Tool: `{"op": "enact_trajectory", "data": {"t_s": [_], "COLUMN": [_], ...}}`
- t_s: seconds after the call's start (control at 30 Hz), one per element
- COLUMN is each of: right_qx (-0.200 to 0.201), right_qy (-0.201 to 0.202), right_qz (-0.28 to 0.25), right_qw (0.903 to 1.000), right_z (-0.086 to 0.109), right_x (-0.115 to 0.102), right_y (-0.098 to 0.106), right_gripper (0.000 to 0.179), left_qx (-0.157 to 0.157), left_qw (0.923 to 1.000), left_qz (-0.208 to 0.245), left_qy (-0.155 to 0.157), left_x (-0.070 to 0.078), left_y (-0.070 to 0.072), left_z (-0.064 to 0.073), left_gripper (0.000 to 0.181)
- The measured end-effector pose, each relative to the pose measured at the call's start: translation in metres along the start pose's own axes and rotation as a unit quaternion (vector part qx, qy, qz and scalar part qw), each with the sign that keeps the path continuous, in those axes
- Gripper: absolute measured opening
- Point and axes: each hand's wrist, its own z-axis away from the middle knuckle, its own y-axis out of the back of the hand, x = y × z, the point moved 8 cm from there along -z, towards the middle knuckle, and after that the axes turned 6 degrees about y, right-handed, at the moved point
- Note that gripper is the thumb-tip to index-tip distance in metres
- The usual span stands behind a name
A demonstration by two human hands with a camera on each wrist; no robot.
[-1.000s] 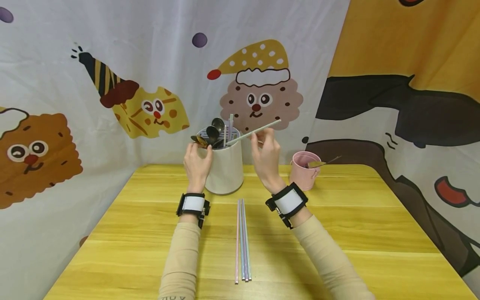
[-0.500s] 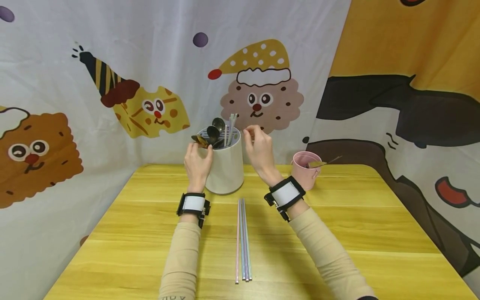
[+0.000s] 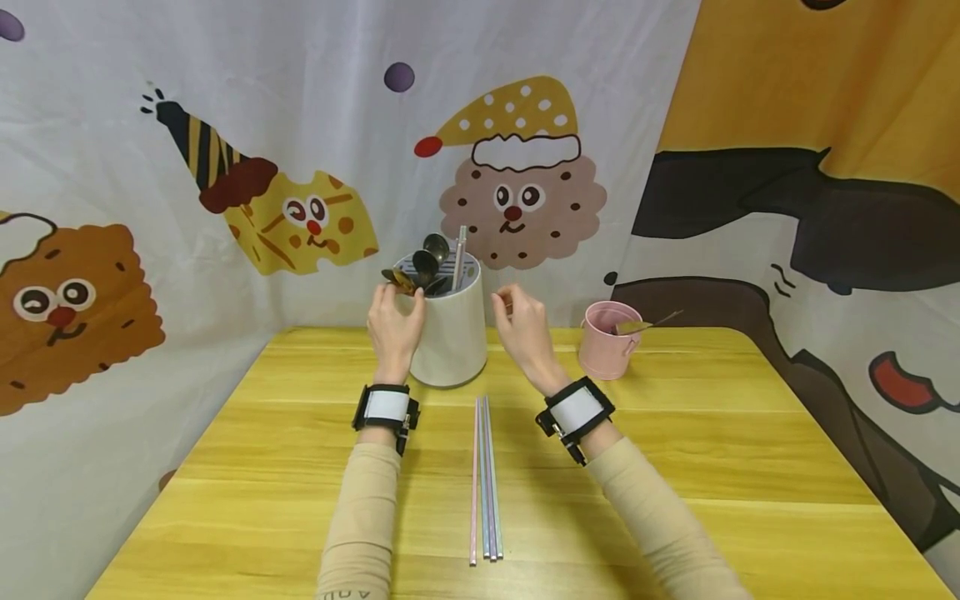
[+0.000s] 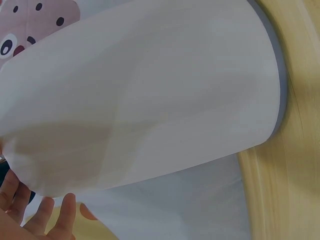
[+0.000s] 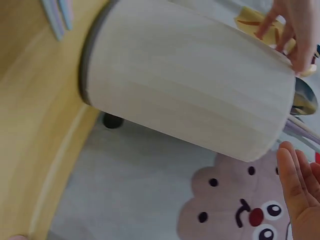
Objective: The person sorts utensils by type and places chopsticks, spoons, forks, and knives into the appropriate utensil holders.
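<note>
A white cylindrical utensil holder stands upright at the back of the table, with dark spoons and pale chopsticks rising from its top. My left hand grips its rim on the left, close to the gold-toned spoon heads; the left wrist view has the holder's wall across most of it. To the right of the holder, apart from it, my right hand holds nothing and its fingers are loosely bent. In the right wrist view this hand is beside the rim and the chopsticks.
Several pastel chopsticks lie side by side on the wooden table, in front of the holder. A small pink bucket with thin utensils in it stands at the back right. A printed cartoon curtain hangs behind the table.
A second ago my right hand held a pale chopstick slanted at the holder's rim. That hand let it go into the holder, then sank slightly. My left hand stayed in place.
</note>
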Motion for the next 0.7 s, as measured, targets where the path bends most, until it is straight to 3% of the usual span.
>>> {"op": "enact_trajectory", "data": {"t_s": [0.37, 0.57, 0.7], "right_qx": [-0.074, -0.138, -0.199], "right_qy": [-0.041, -0.056, -0.081], "right_qz": [0.016, 0.029, 0.03], "right_qw": [0.9963, 0.9884, 0.9761], "right_z": [0.042, 0.071, 0.091], "right_x": [0.019, 0.025, 0.03], "right_y": [-0.026, -0.042, -0.053], "right_gripper": [0.013, 0.008, 0.006], "left_qx": [-0.007, -0.008, -0.009], "left_qw": [0.9999, 0.9999, 0.9999], "left_qz": [0.006, 0.004, -0.001], "left_qy": [0.006, 0.006, 0.008], "left_x": [-0.001, 0.001, 0.001], "left_y": [-0.001, 0.0, 0.001], "left_z": [0.0, 0.0, 0.001], "left_gripper": [0.034, 0.034, 0.034]}}
